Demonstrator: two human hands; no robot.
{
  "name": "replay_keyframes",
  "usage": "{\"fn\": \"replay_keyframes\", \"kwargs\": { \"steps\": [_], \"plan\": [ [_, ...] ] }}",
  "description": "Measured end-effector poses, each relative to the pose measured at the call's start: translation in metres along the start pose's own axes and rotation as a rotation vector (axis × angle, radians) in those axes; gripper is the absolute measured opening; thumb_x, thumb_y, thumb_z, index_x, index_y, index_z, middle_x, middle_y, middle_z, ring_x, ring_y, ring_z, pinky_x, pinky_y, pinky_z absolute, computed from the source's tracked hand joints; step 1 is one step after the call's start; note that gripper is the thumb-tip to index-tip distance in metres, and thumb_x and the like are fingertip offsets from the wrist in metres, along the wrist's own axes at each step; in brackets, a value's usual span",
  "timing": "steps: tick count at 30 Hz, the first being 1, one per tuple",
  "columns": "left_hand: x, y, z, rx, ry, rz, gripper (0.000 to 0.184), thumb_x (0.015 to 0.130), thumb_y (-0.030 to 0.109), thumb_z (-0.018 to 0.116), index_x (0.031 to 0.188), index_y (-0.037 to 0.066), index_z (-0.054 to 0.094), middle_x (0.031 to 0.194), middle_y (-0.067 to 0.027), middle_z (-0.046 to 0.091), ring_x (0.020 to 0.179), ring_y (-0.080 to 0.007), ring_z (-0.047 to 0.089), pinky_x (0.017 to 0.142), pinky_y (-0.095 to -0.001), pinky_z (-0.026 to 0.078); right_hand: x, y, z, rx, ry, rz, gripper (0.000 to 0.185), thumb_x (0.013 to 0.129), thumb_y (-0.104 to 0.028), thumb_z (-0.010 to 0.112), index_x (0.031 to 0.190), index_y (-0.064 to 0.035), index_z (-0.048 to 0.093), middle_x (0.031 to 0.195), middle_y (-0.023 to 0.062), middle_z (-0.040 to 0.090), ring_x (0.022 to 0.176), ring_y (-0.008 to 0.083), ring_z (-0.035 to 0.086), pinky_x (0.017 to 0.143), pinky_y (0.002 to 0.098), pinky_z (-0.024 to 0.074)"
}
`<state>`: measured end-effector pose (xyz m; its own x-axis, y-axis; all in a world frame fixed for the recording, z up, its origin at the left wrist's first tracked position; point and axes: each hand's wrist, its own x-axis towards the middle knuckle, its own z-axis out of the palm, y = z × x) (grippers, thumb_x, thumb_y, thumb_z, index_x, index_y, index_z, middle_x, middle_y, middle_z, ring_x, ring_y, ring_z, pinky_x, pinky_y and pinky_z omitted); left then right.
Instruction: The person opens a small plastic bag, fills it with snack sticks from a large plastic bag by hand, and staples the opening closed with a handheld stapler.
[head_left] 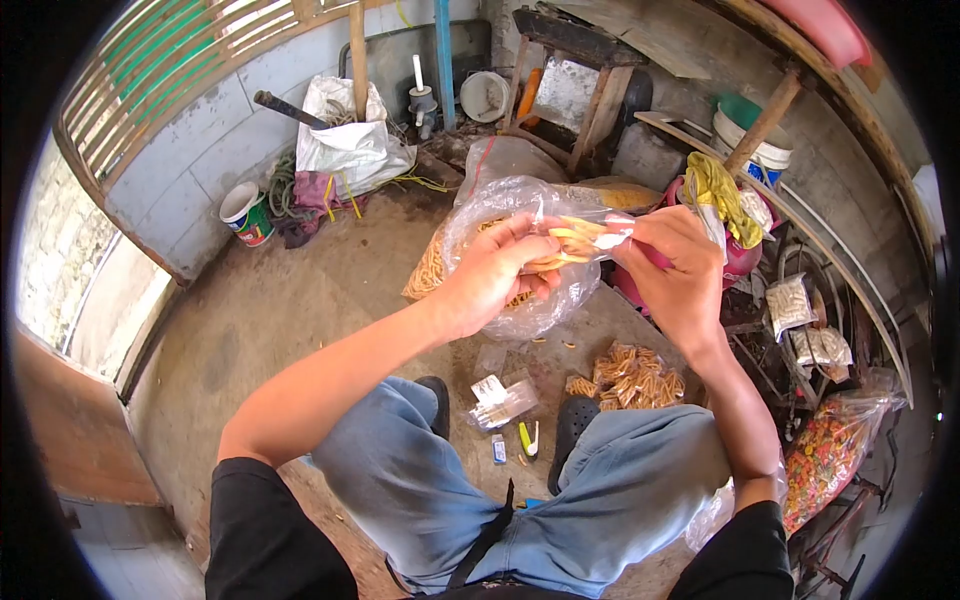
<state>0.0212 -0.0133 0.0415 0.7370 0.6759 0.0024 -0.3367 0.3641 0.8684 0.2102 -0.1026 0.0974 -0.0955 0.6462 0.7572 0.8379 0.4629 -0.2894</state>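
My left hand (490, 275) is wrapped around a small clear plastic bag (573, 240) of yellowish-brown stick snacks, held up in front of me. At the bag's right end, my right hand (675, 265) pinches the plastic between thumb and fingers. Just below and behind both hands stands a large open clear sack (540, 312) with many more stick snacks (428, 268) inside. On the floor by my right foot lies a pile of filled snack packs (640, 378). Between my feet are a stack of flat clear bags (503, 402), a small blue box (499, 449) and a green-and-white tool (529, 438).
A white sack (345, 140) and a paint bucket (246, 215) stand along the left wall. To the right are a yellow cloth (725, 195), a metal frame with hanging packs (790, 305), and a bag of colourful snacks (835, 450). A wooden stand (590, 100) is at the back.
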Motion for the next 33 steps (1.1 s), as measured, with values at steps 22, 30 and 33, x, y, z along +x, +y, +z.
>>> {"fn": "replay_keyframes", "kwargs": {
  "steps": [22, 30, 33],
  "plan": [
    [0.001, -0.003, 0.002, 0.136, -0.041, 0.112, 0.04, 0.088, 0.002, 0.063, 0.125, 0.005, 0.049, 0.111, -0.006, 0.061, 0.091, -0.0141, 0.062, 0.076, -0.0273, 0.052, -0.009, 0.015, 0.016, 0.325, -0.07, 0.25, 0.016, 0.075, -0.002, 0.074, 0.091, -0.003, 0.072, 0.085, 0.0065, 0.067, 0.082, 0.0164, 0.059, 0.074, 0.0275, 0.0466],
    [-0.002, 0.0, 0.007, 0.11, -0.055, 0.13, 0.046, 0.086, 0.0, 0.065, 0.128, 0.004, 0.045, 0.108, -0.008, 0.062, 0.088, -0.0153, 0.064, 0.072, -0.0265, 0.054, -0.017, 0.025, 0.028, 0.248, 0.029, 0.24, 0.021, 0.077, -0.003, 0.073, 0.097, -0.0089, 0.073, 0.104, 0.0058, 0.061, 0.101, 0.0185, 0.053, 0.087, 0.0293, 0.0412],
    [0.0, -0.002, 0.006, 0.089, -0.054, 0.123, 0.046, 0.086, 0.0, 0.065, 0.127, 0.003, 0.045, 0.104, -0.008, 0.064, 0.085, -0.0157, 0.065, 0.071, -0.0261, 0.055, -0.018, 0.02, 0.035, 0.343, -0.032, 0.266, 0.018, 0.08, -0.009, 0.072, 0.098, -0.0097, 0.074, 0.116, 0.0071, 0.057, 0.109, 0.0192, 0.049, 0.093, 0.0295, 0.0379]
  ]
}}
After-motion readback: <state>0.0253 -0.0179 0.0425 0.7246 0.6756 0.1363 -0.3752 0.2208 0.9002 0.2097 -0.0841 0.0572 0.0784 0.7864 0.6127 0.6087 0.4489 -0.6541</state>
